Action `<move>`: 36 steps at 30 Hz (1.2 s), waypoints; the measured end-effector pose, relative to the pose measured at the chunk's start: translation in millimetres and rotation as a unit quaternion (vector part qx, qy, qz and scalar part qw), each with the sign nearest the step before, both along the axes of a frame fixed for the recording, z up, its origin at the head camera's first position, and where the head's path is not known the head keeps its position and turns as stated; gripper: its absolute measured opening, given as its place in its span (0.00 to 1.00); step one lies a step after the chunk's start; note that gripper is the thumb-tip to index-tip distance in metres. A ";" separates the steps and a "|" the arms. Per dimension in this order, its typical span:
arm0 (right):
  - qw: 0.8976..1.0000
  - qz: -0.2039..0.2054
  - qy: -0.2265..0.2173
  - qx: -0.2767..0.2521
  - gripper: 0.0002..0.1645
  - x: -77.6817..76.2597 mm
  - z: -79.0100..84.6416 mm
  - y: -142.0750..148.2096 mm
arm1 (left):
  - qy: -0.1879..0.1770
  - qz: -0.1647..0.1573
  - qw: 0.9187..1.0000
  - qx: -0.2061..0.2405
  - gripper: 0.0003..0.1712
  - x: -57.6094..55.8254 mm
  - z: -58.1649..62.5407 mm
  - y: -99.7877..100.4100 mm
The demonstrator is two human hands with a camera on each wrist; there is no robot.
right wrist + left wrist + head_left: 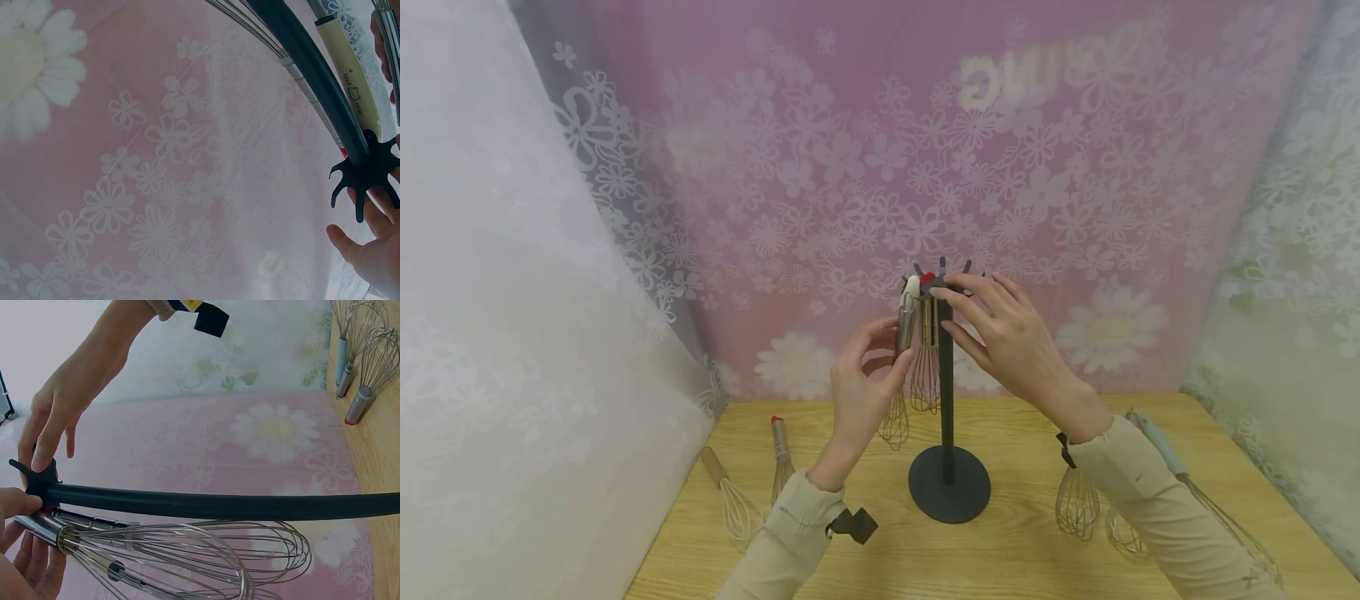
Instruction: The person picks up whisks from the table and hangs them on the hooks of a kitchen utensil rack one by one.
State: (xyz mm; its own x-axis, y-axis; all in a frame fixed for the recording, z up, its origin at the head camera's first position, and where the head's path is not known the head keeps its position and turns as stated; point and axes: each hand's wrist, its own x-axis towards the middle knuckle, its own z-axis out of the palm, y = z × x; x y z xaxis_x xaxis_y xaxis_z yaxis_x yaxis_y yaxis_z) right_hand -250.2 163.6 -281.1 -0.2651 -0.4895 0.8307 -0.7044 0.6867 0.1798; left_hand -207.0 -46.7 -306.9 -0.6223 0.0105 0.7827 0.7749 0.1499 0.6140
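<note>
Left hand (863, 367) upright, gripping whisk (906, 329) at eight o'clock from stand (947, 392) top; right hand (1013, 335) at four, thumb spread, fingers, from here, seemingly touching hooks (359, 206).

A steel-handled wire whisk (905, 329) is in the left hand's (863, 367) grip, wires down, handle leaning slightly, close beside the top of the dark stand (947, 392). That stand rises upright on a round, flat base (950, 500), curved hooks (359, 203) splayed at its top, the right hand's (1018, 337) fingers touching them.
</note>
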 end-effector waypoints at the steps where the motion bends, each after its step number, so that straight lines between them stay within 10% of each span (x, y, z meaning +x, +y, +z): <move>1: 1.000 0.000 0.000 0.000 0.33 0.1 0.0 -0.1 | -0.001 -0.001 1.000 0.000 0.22 -0.1 0.1 0.0; 36: 1.000 0.003 0.001 -0.001 0.33 -0.1 -0.2 0.6 | -0.018 0.016 0.999 -0.032 0.25 -30.6 -30.0 9.4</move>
